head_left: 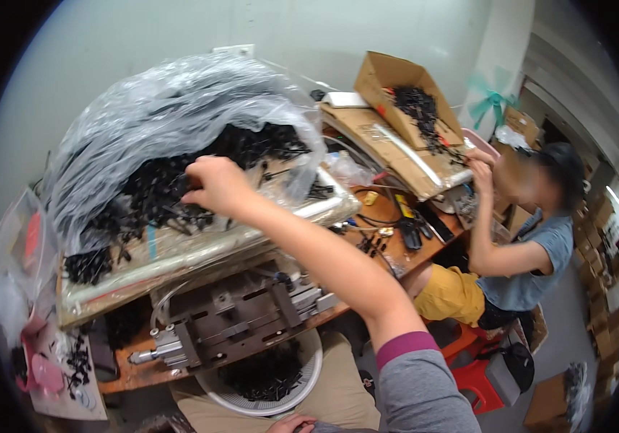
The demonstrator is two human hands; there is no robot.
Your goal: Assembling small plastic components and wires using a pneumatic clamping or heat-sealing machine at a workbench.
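Note:
My right hand [213, 185] reaches out over a heap of small black plastic parts [158, 184] on a raised board. Its fingers are bent and pinched together at the heap; what they hold, if anything, I cannot make out against the black pieces. At the bottom edge, only a little of my left hand [293, 423] shows, low by my lap, and its grip is hidden. Crumpled clear plastic sheeting [172, 94] drapes over the back of the heap. Below the board sits a dark metal clamping fixture [233, 325] with a silver cylinder at its left end.
A white basket [314, 375] of black parts rests between my legs. To the right, a person [522, 245] works beside a tilted cardboard box [374, 76] of black parts. Pliers [410, 234] and cables lie on the wooden table. A red stool [479, 390] stands low at right.

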